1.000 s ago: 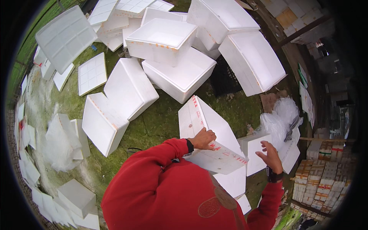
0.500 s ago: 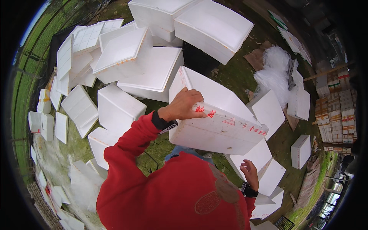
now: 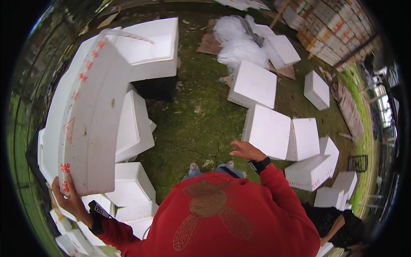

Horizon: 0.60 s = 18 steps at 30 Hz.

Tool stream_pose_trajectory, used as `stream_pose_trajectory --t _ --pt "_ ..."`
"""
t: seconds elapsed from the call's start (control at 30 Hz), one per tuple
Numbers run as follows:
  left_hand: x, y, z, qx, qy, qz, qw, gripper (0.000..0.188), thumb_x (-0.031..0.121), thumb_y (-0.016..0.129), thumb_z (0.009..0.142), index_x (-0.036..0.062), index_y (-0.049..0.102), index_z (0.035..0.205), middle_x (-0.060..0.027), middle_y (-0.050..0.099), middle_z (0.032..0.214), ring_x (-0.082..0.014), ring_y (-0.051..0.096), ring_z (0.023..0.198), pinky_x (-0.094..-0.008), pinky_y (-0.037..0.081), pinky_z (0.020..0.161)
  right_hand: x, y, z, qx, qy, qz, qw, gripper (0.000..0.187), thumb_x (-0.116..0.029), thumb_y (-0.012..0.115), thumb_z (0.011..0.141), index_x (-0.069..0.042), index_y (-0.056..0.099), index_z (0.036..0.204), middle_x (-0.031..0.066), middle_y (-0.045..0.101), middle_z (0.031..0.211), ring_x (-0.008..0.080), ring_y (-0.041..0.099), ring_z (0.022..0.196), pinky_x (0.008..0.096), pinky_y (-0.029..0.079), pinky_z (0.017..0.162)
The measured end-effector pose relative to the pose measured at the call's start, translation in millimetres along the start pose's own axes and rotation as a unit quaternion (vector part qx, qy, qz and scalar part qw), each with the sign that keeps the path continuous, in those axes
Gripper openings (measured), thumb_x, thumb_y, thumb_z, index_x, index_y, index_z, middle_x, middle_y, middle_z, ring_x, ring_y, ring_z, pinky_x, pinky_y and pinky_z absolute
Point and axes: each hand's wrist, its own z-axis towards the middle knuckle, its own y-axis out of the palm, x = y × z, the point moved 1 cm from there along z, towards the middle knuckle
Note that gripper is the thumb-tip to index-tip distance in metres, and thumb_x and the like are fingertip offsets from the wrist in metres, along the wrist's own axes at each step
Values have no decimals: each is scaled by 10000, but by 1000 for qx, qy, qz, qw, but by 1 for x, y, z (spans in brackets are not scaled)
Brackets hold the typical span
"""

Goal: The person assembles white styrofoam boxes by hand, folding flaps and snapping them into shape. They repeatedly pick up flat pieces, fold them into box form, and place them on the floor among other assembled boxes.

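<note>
A white foam box with red print along its rim is raised on edge at the left. My left hand grips its lower end, thumb and fingers at the rim. My right hand is bare of any object in front of my body, its fingers loosely bent and apart from the thumb. It is just left of a white foam box on the ground, without visible contact. Behind the held box, an open white foam box shows its hollow inside. Parts of the boxes at the left are hidden by the held one.
More foam boxes crowd the left; others lie at the right. Clear plastic sheeting is heaped at the back. Stacked boxes stand back right. A black crate and another person's arm appear at the right.
My view has turned to the right. The foam box in my left hand has swung to the left and stands more upright. My right hand has come forward, in front of my body.
</note>
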Motion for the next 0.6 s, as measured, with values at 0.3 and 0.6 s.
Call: stream_pose_trajectory --t 0.3,0.6 --pt "-102 216 -44 -72 127 -12 989 408 237 716 868 -23 599 1159 -153 606 1152 -278 580 1041 -400 479 900 54 92 -39 41 93 19 995 515 -337 709 817 8 550 1165 203 660 993 354 641 917 423 500 776" --pt "139 366 -164 -453 194 -311 813 232 156 701 851 59 622 1046 -69 619 1125 -208 587 1007 -323 469 752 132 109 -114 126 183 91 971 509 -346 708 810 29 567 1123 225 642 1038 380 621 954 440 486 810"
